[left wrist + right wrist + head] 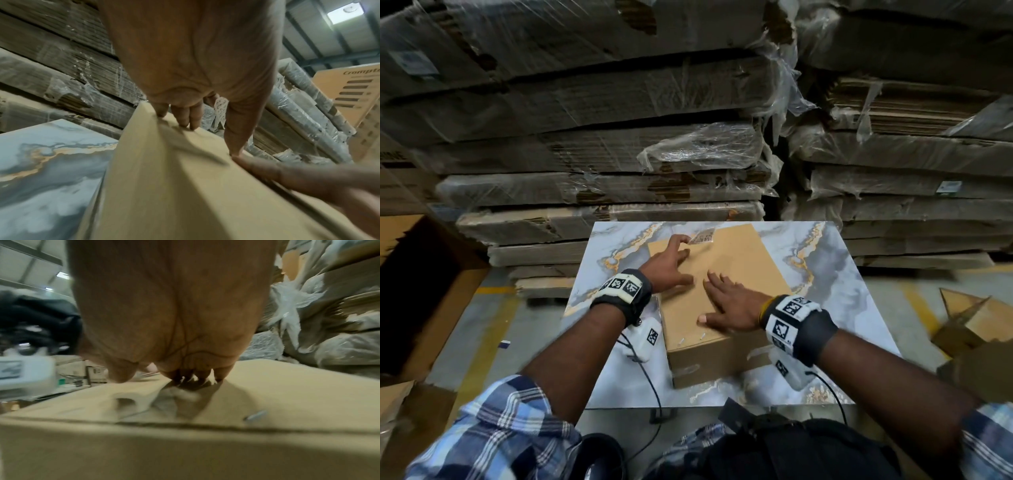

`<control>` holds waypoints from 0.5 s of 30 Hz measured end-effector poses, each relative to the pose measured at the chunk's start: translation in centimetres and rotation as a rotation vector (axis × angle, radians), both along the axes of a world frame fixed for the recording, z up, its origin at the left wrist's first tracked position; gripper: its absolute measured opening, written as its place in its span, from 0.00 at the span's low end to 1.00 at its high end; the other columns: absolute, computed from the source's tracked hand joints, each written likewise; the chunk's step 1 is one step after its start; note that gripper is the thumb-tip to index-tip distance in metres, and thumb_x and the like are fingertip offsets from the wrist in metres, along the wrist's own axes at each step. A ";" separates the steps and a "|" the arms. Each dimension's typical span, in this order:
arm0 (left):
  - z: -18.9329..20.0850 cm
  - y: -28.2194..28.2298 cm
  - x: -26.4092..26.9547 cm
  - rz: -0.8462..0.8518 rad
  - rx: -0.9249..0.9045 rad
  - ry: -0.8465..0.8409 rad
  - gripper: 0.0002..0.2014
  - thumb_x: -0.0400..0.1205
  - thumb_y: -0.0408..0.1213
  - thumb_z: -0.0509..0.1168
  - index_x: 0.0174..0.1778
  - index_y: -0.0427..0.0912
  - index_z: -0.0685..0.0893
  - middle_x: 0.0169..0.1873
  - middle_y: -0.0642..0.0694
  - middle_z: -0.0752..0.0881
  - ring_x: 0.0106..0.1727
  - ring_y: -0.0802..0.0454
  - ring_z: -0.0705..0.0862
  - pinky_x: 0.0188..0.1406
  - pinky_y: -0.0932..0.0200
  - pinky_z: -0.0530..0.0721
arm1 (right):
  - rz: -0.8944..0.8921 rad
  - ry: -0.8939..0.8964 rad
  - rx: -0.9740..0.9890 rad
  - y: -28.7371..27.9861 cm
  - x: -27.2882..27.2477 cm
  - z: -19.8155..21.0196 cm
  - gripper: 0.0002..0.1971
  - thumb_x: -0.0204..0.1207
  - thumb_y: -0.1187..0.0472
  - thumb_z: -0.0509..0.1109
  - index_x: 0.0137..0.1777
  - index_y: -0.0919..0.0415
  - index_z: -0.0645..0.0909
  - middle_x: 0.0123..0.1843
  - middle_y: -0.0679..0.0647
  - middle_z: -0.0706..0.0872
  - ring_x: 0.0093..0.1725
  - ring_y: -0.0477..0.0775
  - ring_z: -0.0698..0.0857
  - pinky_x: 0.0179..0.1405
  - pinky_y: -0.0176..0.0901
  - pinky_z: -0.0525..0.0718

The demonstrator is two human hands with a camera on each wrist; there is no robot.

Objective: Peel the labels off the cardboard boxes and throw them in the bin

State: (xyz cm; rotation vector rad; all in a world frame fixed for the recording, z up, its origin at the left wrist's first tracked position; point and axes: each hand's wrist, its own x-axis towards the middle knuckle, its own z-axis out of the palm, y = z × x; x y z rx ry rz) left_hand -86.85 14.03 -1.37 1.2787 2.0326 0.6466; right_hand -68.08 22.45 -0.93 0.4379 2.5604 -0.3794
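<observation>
At the centre of the head view, a closed brown cardboard box (726,291) lies flat on a marble-patterned table top (852,274) with grey, white and gold veins. Toward the upper middle of the frame, at the box's far edge, a small printed label (702,236) is partly lifted off the cardboard. The left hand (671,263) reaches to it, its index finger and thumb pinching the label's raised left edge while the other fingers rest on the box top. The left wrist view shows the pale label (221,107) standing up between the fingers. Just below and to the right, the right hand (729,305) lies palm down on the box lid, fingers straight and slightly spread, thumb out to the side. Across the whole upper half of the frame rise stacks of flattened cardboard (602,144) wrapped in clear plastic. At the right edge, another open box (976,318) sits on the floor.
</observation>
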 end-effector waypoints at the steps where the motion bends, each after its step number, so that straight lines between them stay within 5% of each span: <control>1: -0.4 -0.3 0.0 -0.016 -0.008 0.008 0.42 0.75 0.38 0.78 0.75 0.52 0.56 0.81 0.42 0.69 0.74 0.42 0.77 0.69 0.54 0.77 | -0.011 0.010 -0.023 0.6 -0.2 0.1 0.43 0.86 0.35 0.51 0.89 0.60 0.37 0.89 0.58 0.32 0.88 0.61 0.40 0.86 0.61 0.47; 6: -1.9 -0.7 0.2 -0.013 0.040 0.043 0.51 0.70 0.41 0.82 0.79 0.55 0.51 0.83 0.44 0.67 0.76 0.42 0.75 0.68 0.60 0.73 | -0.137 0.032 0.040 2.8 -2.3 0.1 0.42 0.87 0.36 0.51 0.89 0.60 0.39 0.89 0.57 0.35 0.89 0.62 0.41 0.85 0.62 0.48; 15: -2.9 -0.5 0.0 -0.020 0.028 0.023 0.61 0.58 0.57 0.82 0.77 0.71 0.45 0.84 0.44 0.64 0.84 0.39 0.63 0.81 0.39 0.65 | -0.053 0.009 0.075 1.9 -1.0 -0.7 0.41 0.86 0.35 0.49 0.89 0.56 0.35 0.89 0.53 0.31 0.88 0.58 0.39 0.86 0.59 0.45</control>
